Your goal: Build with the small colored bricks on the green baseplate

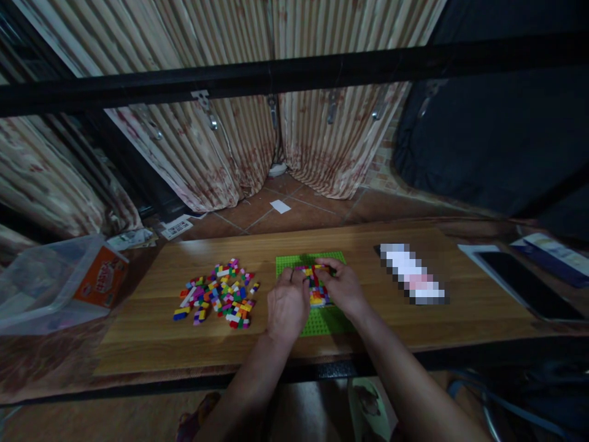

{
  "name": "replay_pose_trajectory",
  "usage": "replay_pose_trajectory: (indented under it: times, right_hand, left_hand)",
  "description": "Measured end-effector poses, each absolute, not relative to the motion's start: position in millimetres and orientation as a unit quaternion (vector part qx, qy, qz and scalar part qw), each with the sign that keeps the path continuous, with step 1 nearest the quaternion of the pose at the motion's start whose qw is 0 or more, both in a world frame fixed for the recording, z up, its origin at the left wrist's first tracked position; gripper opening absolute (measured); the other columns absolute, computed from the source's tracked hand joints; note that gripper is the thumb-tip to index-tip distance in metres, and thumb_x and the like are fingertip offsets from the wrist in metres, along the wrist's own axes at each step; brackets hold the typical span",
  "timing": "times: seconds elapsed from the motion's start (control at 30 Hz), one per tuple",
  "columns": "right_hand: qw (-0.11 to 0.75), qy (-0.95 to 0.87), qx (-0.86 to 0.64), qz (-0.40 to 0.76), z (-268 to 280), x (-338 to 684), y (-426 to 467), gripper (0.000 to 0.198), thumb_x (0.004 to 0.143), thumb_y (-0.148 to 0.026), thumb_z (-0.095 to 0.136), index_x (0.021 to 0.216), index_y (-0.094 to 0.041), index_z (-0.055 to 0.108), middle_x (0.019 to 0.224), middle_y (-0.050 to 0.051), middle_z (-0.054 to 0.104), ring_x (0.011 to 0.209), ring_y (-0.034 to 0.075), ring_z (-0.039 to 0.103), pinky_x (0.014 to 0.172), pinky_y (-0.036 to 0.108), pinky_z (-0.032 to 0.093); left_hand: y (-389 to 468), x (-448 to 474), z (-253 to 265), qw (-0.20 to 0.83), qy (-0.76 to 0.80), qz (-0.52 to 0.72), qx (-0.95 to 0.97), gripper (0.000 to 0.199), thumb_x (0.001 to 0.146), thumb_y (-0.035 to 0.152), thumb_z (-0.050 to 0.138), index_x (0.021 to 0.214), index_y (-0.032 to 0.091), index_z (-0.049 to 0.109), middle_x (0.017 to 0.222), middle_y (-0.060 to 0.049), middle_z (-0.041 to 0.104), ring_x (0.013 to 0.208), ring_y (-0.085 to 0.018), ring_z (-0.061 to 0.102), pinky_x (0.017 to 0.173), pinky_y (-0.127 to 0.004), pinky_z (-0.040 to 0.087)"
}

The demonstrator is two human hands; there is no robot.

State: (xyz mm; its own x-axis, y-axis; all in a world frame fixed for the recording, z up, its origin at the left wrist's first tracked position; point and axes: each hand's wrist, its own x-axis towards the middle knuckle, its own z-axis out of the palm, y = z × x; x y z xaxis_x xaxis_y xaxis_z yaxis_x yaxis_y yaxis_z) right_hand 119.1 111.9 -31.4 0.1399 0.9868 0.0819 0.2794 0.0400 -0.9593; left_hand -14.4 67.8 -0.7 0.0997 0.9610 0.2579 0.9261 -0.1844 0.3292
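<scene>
A green studded baseplate [329, 323] lies on the wooden table, with a block of multicoloured toy bricks [318, 296] built on its middle. My left hand [289, 304] is at the block's left side, its fingers curled down onto the far left bricks. From the right, my right hand [344, 285] reaches over the far right corner, thumb and fingers closed around bricks there, near a red one. The fingers hide part of the block, and I cannot tell whether either hand pinches a separate loose brick.
Left of the baseplate is a spread pile of loose bricks [225, 294]. A clear plastic bin [59, 301] with an orange label stands at the table's left end. To the right lie a blurred-out flat object [411, 274] and a dark tablet-like slab [527, 285]. A dark bar [239, 77] crosses beyond the table.
</scene>
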Motion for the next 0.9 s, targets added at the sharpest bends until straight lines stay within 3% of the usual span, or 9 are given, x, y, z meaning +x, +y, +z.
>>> replay_pose_trajectory:
  times: [0.27, 0.4, 0.6, 0.73, 0.9]
  right_hand:
    - [0.471, -0.542, -0.578, 0.387, -31.8, 119.3, 112.7, 0.028, 0.075, -0.033, 0.058, 0.097, -0.02, 0.07, 0.097, 0.006, 0.071, 0.089, 0.021, 0.065, 0.086, 0.039, 0.05]
    - [0.492, -0.584, -0.552, 0.335, -23.3, 119.4, 108.7, 0.024, 0.078, -0.028, 0.058, 0.096, -0.023, 0.072, 0.102, 0.005, 0.068, 0.098, 0.021, 0.062, 0.093, 0.04, 0.046]
    - [0.486, -0.719, -0.443, 0.226, -3.4, 117.8, 94.8, 0.027, 0.08, -0.018, 0.059, 0.101, -0.031, 0.071, 0.122, 0.004, 0.058, 0.114, 0.021, 0.054, 0.1, 0.041, 0.041]
    - [0.459, -0.748, -0.436, 0.2, 0.6, 115.2, 90.2, 0.024, 0.082, -0.02, 0.06, 0.1, -0.03, 0.072, 0.118, 0.004, 0.061, 0.111, 0.022, 0.055, 0.098, 0.043, 0.041]
    - [0.445, -0.764, -0.431, 0.18, 0.2, 115.3, 91.0, 0.019, 0.085, -0.024, 0.06, 0.098, -0.03, 0.072, 0.111, 0.004, 0.064, 0.105, 0.023, 0.057, 0.093, 0.043, 0.043]
  left_hand:
    - [68.1, -17.2, 2.1, 0.039, 0.631, 0.218, 0.743, 0.018, 0.091, 0.024, 0.045, 0.096, 0.018, 0.061, 0.096, -0.008, 0.064, 0.083, -0.02, 0.063, 0.071, -0.029, 0.048]
    - [70.9, -21.9, 4.9, 0.08, 0.625, 0.286, 0.722, 0.017, 0.09, 0.023, 0.047, 0.093, 0.018, 0.063, 0.093, -0.007, 0.065, 0.081, -0.018, 0.063, 0.073, -0.028, 0.047]
    - [83.1, -34.7, 4.5, 0.257, 0.603, 0.414, 0.631, 0.017, 0.085, 0.028, 0.053, 0.084, 0.017, 0.066, 0.073, 0.0, 0.065, 0.062, -0.012, 0.058, 0.06, -0.022, 0.042]
    - [85.9, -35.7, 2.5, 0.374, 0.561, 0.462, 0.576, 0.019, 0.079, 0.032, 0.057, 0.075, 0.016, 0.067, 0.066, 0.002, 0.064, 0.061, -0.012, 0.055, 0.061, -0.021, 0.041]
    - [81.5, -32.6, 6.0, 0.449, 0.541, 0.484, 0.52, 0.02, 0.076, 0.033, 0.06, 0.072, 0.015, 0.067, 0.062, 0.003, 0.061, 0.058, -0.01, 0.051, 0.061, -0.021, 0.04]
